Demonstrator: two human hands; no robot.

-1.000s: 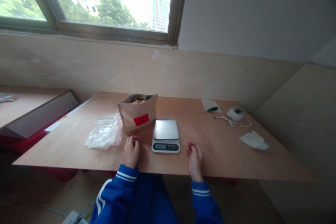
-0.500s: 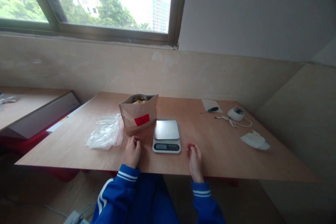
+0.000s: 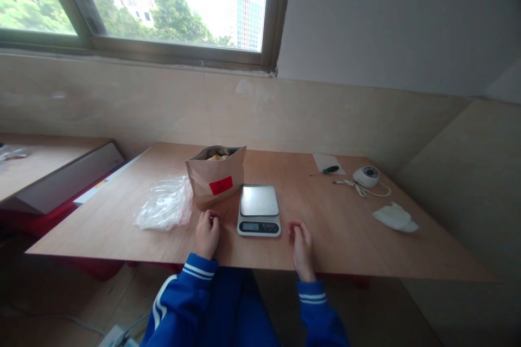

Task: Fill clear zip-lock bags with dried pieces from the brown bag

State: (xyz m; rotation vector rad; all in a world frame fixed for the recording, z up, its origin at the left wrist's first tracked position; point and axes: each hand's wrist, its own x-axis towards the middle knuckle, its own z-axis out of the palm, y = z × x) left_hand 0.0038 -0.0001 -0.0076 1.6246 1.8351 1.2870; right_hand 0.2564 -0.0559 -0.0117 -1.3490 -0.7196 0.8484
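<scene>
A kitchen scale with a steel plate and a small display lies flat on the table between my two hands. My left hand rests near the table's front edge, loosely closed around nothing visible. Just behind it stands a brown paper pouch with a red label, its top gaping over light-coloured contents. To the right of the scale lies my right hand, empty, its fingers half bent and apart from the thumb. Neither hand touches the scale. Clear plastic bags are spread left of the pouch.
At the back right, a screwdriver lies on a white paper. Further right are a white dome camera with its cable and a crumpled white bag. A second table stands at the left. The wall closes off the back.
The scale's display looked lit with digits before and now looks blank. My hands, the pouch and the bags stay put; the view shifts very slightly.
</scene>
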